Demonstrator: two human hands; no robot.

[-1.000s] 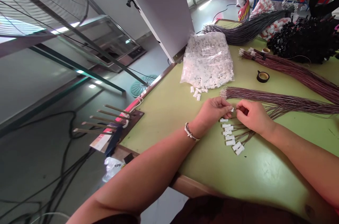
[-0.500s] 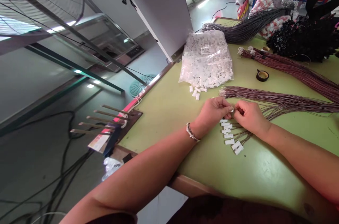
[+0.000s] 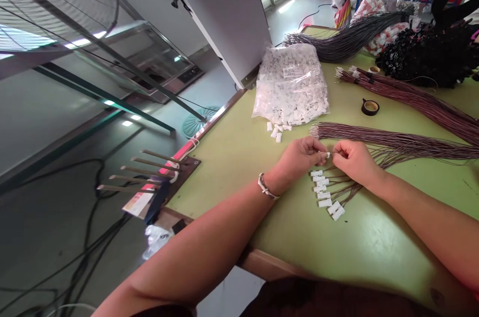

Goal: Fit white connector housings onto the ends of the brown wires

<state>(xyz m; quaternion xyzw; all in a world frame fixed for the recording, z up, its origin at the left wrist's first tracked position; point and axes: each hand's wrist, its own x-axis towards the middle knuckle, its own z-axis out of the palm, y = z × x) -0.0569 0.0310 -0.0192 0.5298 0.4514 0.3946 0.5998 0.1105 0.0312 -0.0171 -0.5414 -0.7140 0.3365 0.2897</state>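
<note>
My left hand (image 3: 301, 157) is closed in a pinch on a small white plastic connector (image 3: 327, 155). My right hand (image 3: 355, 160) is closed on thin brown wires and meets the connector fingertip to fingertip over the green table (image 3: 239, 157). Just below the hands lie several finished wires with white connectors (image 3: 325, 193) on their ends. A bundle of loose brown wires (image 3: 374, 135) stretches rightward behind my right hand. A few loose white connectors (image 3: 276, 131) lie in front of a clear bag of connectors (image 3: 290, 85).
A roll of black tape (image 3: 370, 107) sits right of the bag. More wire bundles (image 3: 411, 97), a grey bundle (image 3: 348, 37) and a black heap (image 3: 426, 55) fill the far table. Left of the table edge stand a pegged rack (image 3: 149, 177), floor cables and a fan guard.
The hands stay together at the connector with only small finger movements. The view shifted slightly.
</note>
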